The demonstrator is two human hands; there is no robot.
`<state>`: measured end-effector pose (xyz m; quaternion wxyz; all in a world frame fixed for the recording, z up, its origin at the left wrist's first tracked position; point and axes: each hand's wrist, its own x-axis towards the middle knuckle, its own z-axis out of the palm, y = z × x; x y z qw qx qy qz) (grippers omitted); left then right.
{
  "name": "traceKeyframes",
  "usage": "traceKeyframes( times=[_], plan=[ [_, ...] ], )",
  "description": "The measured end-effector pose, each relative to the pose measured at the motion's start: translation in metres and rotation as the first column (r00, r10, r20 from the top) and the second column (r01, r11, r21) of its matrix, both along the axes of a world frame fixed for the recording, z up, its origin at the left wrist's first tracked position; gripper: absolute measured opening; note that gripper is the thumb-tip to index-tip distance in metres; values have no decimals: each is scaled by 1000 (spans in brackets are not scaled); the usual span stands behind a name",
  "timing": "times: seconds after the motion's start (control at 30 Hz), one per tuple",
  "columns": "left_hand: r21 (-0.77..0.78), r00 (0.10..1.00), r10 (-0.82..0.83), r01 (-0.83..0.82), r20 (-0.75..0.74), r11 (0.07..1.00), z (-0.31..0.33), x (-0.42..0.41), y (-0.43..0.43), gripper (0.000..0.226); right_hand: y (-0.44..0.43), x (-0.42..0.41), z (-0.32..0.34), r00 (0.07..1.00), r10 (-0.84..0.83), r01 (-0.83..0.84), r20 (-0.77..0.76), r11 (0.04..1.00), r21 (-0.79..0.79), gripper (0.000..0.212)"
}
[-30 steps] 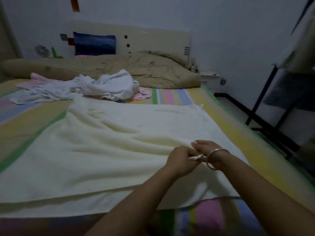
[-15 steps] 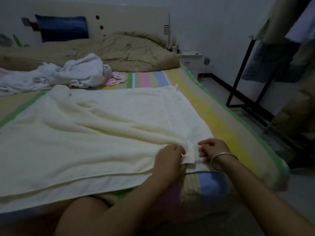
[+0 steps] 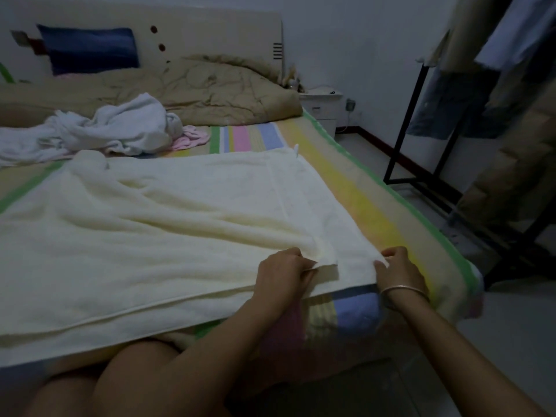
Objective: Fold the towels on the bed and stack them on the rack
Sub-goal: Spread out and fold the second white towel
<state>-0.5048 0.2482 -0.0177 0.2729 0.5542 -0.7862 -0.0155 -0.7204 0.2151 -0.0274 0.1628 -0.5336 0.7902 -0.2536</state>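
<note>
A large cream towel (image 3: 168, 224) lies spread across the striped bed (image 3: 355, 191), doubled over with two layers showing along its near edge. My left hand (image 3: 282, 275) pinches the upper layer's near right corner. My right hand (image 3: 397, 272), with a metal bangle on the wrist, pinches the lower layer's corner at the bed's near right edge. A crumpled white towel (image 3: 120, 127) and a pink cloth (image 3: 191, 138) lie farther back on the bed. A black metal rack (image 3: 421, 121) stands on the right.
A tan quilt (image 3: 210, 91) is bunched against the headboard, with a blue pillow (image 3: 90, 48) behind it. A white nightstand (image 3: 323, 106) stands past the bed's far corner. Clothes (image 3: 511, 85) hang on the rack. Grey floor runs between bed and rack.
My hands have moved apart along the near edge, the right one drawing its corner toward the bed's right side. The view has shifted right and closer.
</note>
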Motion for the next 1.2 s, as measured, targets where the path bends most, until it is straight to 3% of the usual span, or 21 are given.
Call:
traceKeyframes(
  times=[0.13, 0.23, 0.37, 0.43, 0.5, 0.57, 0.63, 0.73, 0.87, 1.0, 1.1, 1.2],
  plan=[
    [21, 999, -25, 24, 33, 999, -7, -7, 4, 37, 4, -10, -4, 995, 21, -18, -96, 999, 37, 33],
    [35, 1000, -14, 14, -4, 999, -12, -4, 6, 29, -2, 6, 1, 987, 20, -50, -157, 981, -190, 31],
    [35, 999, -41, 41, -7, 999, -13, -3, 6, 26, -4, 39, 13, 936, 53, -211, -348, 876, -434, 18],
    [29, 998, -54, 55, -15, 998, -13, -2, 6, 26, -9, 54, 19, 919, 136, -255, -371, 922, -293, 28],
    [20, 998, -56, 56, -17, 998, -14, -1, 6, 25, -21, 69, 20, 905, 259, -261, -339, 964, 39, 50],
    [11, 999, -46, 47, -6, 999, -14, -3, 7, 23, -35, 81, 16, 921, 345, -309, -180, 930, 198, 59],
    [-6, 999, -39, 39, 13, 999, -12, -5, 6, 24, -44, 85, 14, 922, 387, -386, 31, 907, 167, 51],
    [-55, 998, -55, 56, 20, 997, -3, -10, 0, 31, -54, 72, 13, 911, 373, -378, 177, 926, -10, 28],
    [-100, 995, -94, 97, 28, 990, 11, -35, -11, 20, -61, 40, 24, 904, 386, -356, 185, 918, -174, 19],
    [-122, 991, -134, 136, 27, 983, 13, -67, -18, 21, -67, 1, 23, 919, 340, -304, 198, 933, -192, 20],
    [4, 990, -122, 122, 76, 993, 2, -72, -16, 27, -61, -10, 0, 944, 319, -302, 82, 938, -167, 21],
    [71, 986, -134, 128, 96, 989, -12, -63, -7, 30, -53, -3, -21, 926, 308, -350, -220, 918, -186, 20]
  ],
)
